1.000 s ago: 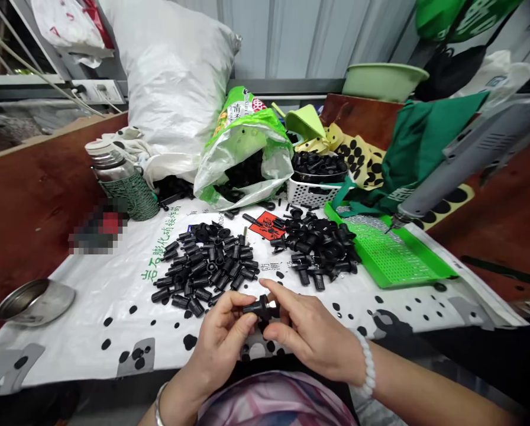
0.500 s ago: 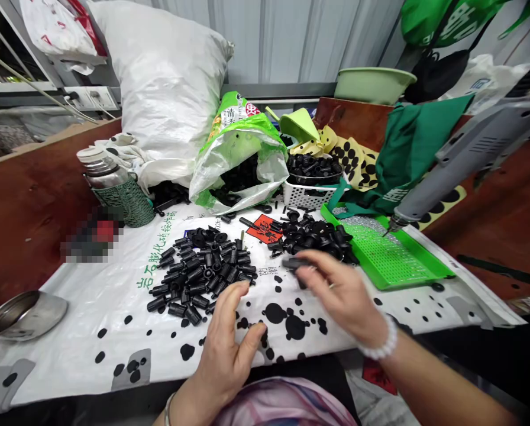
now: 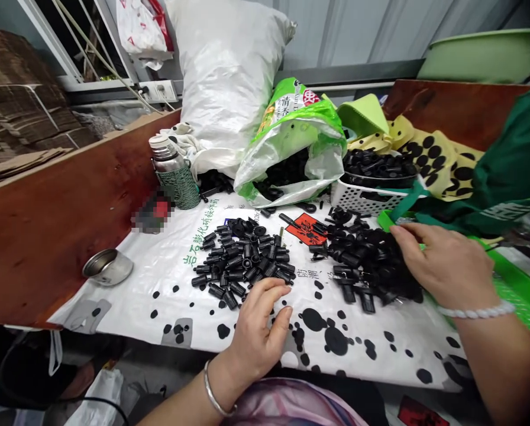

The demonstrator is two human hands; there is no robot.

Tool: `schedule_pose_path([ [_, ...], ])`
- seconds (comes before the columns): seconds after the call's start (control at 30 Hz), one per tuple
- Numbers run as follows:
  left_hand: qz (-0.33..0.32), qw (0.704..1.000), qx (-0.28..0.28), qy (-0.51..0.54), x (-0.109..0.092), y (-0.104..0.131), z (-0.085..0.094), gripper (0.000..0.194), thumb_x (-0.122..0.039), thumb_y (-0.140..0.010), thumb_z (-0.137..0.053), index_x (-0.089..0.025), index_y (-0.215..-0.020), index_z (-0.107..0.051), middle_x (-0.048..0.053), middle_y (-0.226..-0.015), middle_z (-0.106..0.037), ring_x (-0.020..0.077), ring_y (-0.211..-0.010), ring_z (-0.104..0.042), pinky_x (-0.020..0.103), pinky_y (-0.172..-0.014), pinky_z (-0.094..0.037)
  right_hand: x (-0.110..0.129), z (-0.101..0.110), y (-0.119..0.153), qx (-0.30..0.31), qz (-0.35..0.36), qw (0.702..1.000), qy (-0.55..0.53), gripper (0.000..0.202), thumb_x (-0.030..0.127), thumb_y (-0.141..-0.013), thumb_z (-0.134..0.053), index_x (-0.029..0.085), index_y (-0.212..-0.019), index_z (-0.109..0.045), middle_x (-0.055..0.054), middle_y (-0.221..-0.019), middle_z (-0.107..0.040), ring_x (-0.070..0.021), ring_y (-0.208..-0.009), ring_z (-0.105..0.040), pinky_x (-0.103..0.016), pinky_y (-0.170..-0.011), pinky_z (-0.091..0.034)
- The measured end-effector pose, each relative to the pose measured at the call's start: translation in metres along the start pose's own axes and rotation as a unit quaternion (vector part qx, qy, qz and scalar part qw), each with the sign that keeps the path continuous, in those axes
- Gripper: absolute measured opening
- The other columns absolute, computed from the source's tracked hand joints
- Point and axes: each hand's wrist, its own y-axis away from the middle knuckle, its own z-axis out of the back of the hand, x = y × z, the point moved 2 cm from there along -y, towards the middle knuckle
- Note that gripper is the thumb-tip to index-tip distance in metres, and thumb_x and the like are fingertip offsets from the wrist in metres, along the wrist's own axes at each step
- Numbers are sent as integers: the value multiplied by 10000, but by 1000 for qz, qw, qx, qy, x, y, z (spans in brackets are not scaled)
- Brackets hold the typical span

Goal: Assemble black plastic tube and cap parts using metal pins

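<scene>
My left hand (image 3: 260,322) hovers by the front edge of a pile of black ribbed plastic knobs (image 3: 245,257). Its fingers are curved, with the thumb apart and nothing between them. On the right, my right hand (image 3: 446,269) is above the left part of the green perforated tray (image 3: 524,296), beside a second pile of black knobs (image 3: 365,257). Some in that pile show metal-looking tips. The fingertips of this hand are mostly hidden, so what they may hold does not show.
A white basket (image 3: 362,198) with black parts and an open green-and-white bag (image 3: 291,133) stand behind the piles. To the left are a wrapped flask (image 3: 176,180) and a metal cup (image 3: 107,266). Black stains spot the white sheet (image 3: 265,355).
The view has swung left. My right hand has moved right, from the front of the right-hand pile to the green tray. My left hand stays by the left pile with its thumb apart.
</scene>
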Motion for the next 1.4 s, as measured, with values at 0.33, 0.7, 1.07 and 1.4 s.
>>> schedule_pose_path([
  [0.33, -4, 1000, -7, 27, 2, 0, -1, 212, -101, -861, -484, -152, -1041, -585, 109, -1046, -597, 183, -995, -560, 316, -875, -453, 157, -12, -31, 218, 181, 951, -120, 271, 344, -915, -451, 172, -927, -660, -70, -923, -685, -204, -921, -602, -338, -843, -414],
  [0.7, -15, 999, 3, 33, 0, 3, 3, 184, -100, -862, -468, -141, -970, -611, 105, -943, -630, 186, -898, -583, 324, -809, -468, 220, -88, -67, 365, 128, 908, -163, 299, 318, -892, -533, 169, -1151, -541, -76, -1161, -570, -188, -978, -590, -393, -821, -508],
  [1.07, 198, 913, -84, 348, 5, 10, 13, 468, -344, -917, -459, -211, -1345, -326, 101, -1084, -592, 156, -862, -612, 314, -824, -500, 162, 8, -19, 298, 93, 868, -386, 141, 267, -827, -591, 158, -909, -629, -20, -850, -672, -132, -770, -625, -241, -697, -506],
  [1.4, 359, 835, -32, 416, 12, 5, 8, 492, -433, -778, -644, -100, -1134, -574, 80, -825, -683, 141, -625, -649, 272, -624, -558, 162, 20, 31, 297, 119, 805, -500, 134, 183, -858, -535, 174, -874, -668, -29, -807, -658, -118, -749, -618, -210, -685, -479],
])
